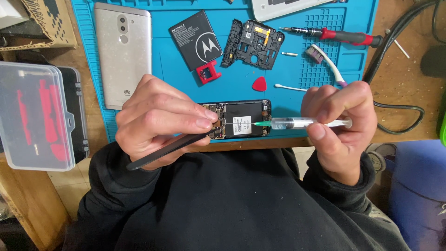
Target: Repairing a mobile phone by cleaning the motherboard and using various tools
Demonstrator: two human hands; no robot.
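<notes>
Both hands clamp tools, left (160, 122) tweezers (167, 148), right (339, 123) syringe (297, 123), over blue mat (186, 83) (wooden bench (399, 93)).

Bright, even light falls from above, casting only soft shadows under the hands. Faint glare shows on the clear plastic case (37, 116) and the silver phone (123, 53). Focus is sharp centrally, with slight wide-angle stretching at the edges.

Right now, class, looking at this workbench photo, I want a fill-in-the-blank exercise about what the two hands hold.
1. The right hand holds a clear ____ with a green needle hub.
2. The left hand holds black ____.
3. Both tools point at the opened phone lying on a ____ mat.
4. A red ____-shaped pick lies above the phone.

Missing words: syringe; tweezers; blue; triangle
</notes>
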